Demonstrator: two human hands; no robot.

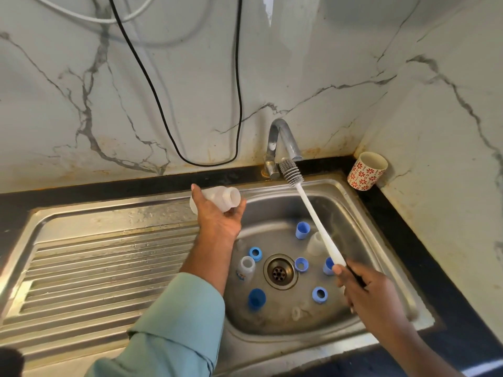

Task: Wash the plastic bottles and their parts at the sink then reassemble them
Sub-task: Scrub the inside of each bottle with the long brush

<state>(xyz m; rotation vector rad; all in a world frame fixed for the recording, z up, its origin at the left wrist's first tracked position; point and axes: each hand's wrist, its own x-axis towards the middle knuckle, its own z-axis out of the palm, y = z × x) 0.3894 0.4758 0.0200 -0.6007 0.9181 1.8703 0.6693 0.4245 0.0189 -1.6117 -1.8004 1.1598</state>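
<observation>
The left hand (217, 216) grips one clear bottle (215, 198) on its side above the basin's left rim, mouth toward the tap (283, 140). The right hand (362, 289) grips one brush (310, 216), head just under the spout. In the sink (362, 213): three blue caps (302, 230), three blue rings (255, 253), two clear bottles (246, 268), ringed around the drain (280, 272), near the walls.

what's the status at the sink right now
Left hand grips clear plastic bottle, mouth toward tap. Right hand holds long white bottle brush, not inserted. Blue caps and rings lie in steel sink basin. Nothing blocking.
</observation>
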